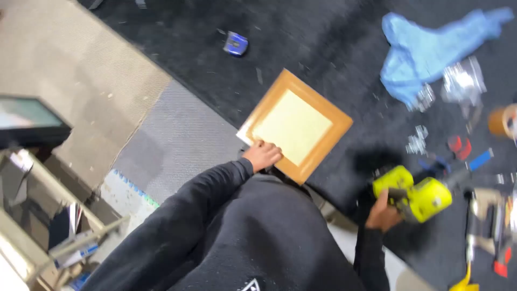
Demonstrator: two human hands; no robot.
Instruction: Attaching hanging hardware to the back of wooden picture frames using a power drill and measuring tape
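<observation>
Nearest the lens, at bottom centre, a dark hooded top (253, 237), sleeves running up and outward to both hands. Beyond it, filling the upper and right of the frame, black carpet (334, 37); to the upper left, a tan carpet piece (70, 59), and beside it toward the centre a grey ribbed mat (177, 140). At the left edge, a dark-framed panel (29, 121) above a pale metal rack (37, 215) stuffed with papers. In the centre, lying flat on the black carpet and turned diamond-wise, a square wooden frame (318, 145) with a pale yellow middle. Left hand (262, 156) pressed on the lower left corner of that frame, fingers curled over the edge, resting on it rather than lifting; frame stretching up and right away from the hand. At upper right, a crumpled blue cloth (425, 48), with clear plastic bags (462, 81) just below its right side. At lower right, a yellow-green power tool (417, 196), blurred, clutched from below left by the right hand (383, 214), fingers closed round its body; tool projecting right of the fist. Farther right, blurred small red and blue bits, and a tape roll (501, 121) at the right edge. Near top centre, a small blue tape measure (236, 43).
</observation>
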